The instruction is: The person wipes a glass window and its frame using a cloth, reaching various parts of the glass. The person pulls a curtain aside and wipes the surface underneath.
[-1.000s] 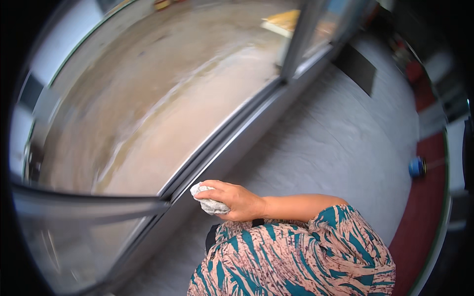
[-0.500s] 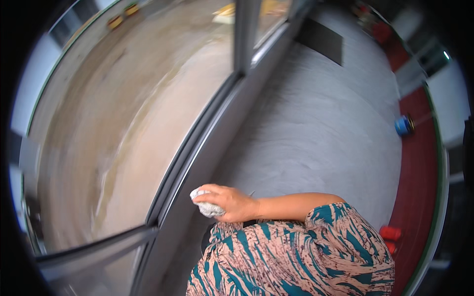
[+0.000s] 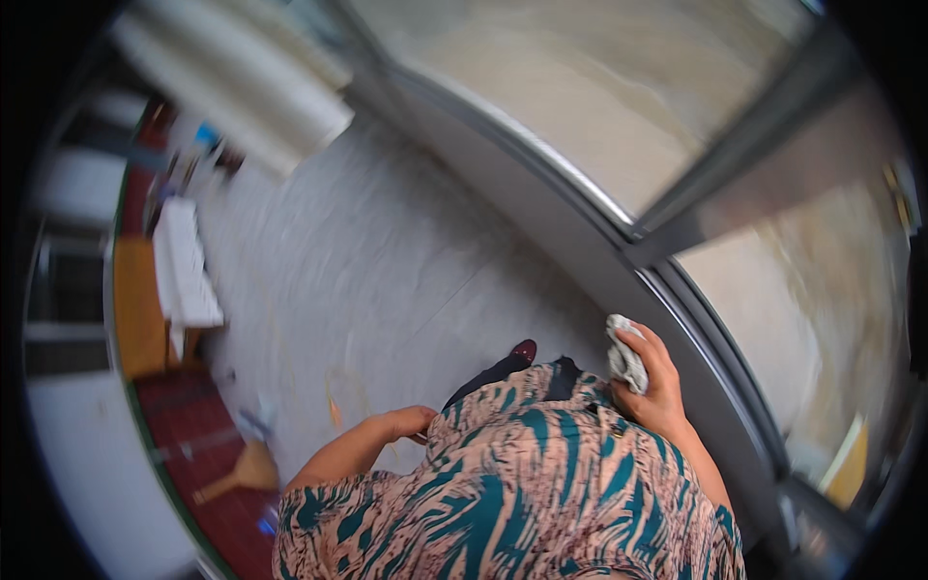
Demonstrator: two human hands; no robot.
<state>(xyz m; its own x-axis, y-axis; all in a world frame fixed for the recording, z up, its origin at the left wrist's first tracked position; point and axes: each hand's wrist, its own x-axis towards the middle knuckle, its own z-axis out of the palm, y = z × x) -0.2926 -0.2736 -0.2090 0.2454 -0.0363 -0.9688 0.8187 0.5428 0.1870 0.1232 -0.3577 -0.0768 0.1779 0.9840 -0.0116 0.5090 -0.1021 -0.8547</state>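
A crumpled whitish cloth [image 3: 626, 360] is gripped in my right hand [image 3: 655, 375], its fingers bent round it. This hand is beside the grey window ledge [image 3: 619, 271], at the right of my body; I cannot tell whether the cloth touches the ledge. My left hand [image 3: 411, 422] hangs by the left side of my patterned blouse [image 3: 522, 464]. Its fingers are loosely bent with a gap showing, and no object is visible in them; the blouse hides part of the fingertips.
A metal-framed window [image 3: 720, 208] runs along the right. Pale hanging fabric [image 3: 242, 77] fills the upper left. A wooden table [image 3: 140, 309] with white cloth [image 3: 184, 261] stands at the left, near a tan fan-shaped thing with a handle [image 3: 246, 471]. Grey floor [image 3: 387, 251] lies ahead.
My view has turned sharply: the window has passed from my left to my right. My right hand still holds the cloth, and my left hand has come into view.
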